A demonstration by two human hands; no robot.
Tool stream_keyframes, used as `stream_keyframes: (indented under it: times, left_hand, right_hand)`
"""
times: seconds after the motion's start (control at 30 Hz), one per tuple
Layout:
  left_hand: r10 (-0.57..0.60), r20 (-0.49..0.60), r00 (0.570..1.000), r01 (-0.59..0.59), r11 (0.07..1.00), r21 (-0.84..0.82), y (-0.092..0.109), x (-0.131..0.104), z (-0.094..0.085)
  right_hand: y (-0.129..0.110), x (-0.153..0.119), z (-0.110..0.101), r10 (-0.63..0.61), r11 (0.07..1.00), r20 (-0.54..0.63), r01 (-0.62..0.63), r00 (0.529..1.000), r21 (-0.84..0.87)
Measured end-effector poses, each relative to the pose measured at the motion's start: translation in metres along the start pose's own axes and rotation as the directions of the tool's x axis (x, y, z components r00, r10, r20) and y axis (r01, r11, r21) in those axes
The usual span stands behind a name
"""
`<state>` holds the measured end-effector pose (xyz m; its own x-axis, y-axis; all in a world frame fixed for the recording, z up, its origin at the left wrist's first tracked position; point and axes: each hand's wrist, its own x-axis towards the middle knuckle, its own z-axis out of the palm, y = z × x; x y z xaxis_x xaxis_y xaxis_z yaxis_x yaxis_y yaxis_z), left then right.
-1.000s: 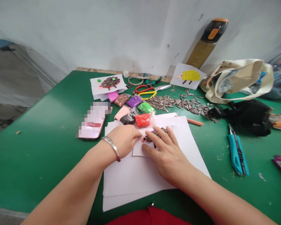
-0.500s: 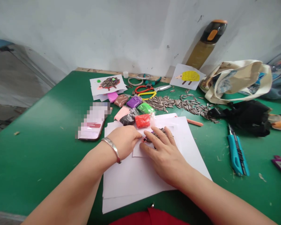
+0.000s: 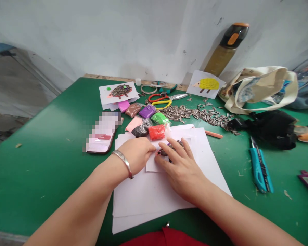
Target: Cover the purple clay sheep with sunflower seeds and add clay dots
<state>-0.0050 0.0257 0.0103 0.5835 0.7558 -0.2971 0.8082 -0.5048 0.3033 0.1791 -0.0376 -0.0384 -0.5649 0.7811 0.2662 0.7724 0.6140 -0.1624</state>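
My left hand, with a silver bangle at the wrist, is closed at the left edge of a small white card. Its thumb points at the pink snout of a hedgehog figure; whatever the curled fingers hold is hidden. Spread over that figure, my right hand lies with its fingers apart and fingertips down on it. Sunflower seeds cover the hedgehog's back, partly hidden by these fingers. Beneath the card lie larger white sheets. Just behind are clay packets, including a red one and a black one.
Loose sunflower seeds and scissors lie behind the packets. A phone is at left. Rightward are a blue utility knife, a black bundle and a cloth bag. A bottle leans against the wall.
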Motion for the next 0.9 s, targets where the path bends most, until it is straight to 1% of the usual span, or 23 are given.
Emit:
stream_keyframes:
  times: [0.1,0.33,0.53,0.9]
  left_hand:
    - [0.000,-0.009,1.000,0.000,1.000,-0.004,0.0003,-0.0004,0.0003]
    - [-0.015,0.025,1.000,0.015,1.000,0.011,0.0012,-0.0003,-0.0004]
    - [-0.005,0.024,1.000,0.005,1.000,0.012,0.0004,-0.0005,0.0009]
    - [0.021,0.002,1.000,-0.022,0.999,0.034,-0.0007,-0.0008,0.0024]
  right_hand:
    - [-0.0008,0.0014,0.0004,0.002,1.000,-0.006,-0.002,1.000,-0.001]
    - [-0.0007,-0.0032,-0.0011,-0.036,0.999,-0.045,0.036,0.998,0.008]
    - [0.0007,-0.0038,-0.0007,-0.011,0.999,-0.014,0.011,1.000,-0.030]
    - [0.0001,-0.0017,0.0006,-0.006,0.999,-0.006,0.005,1.000,-0.038]
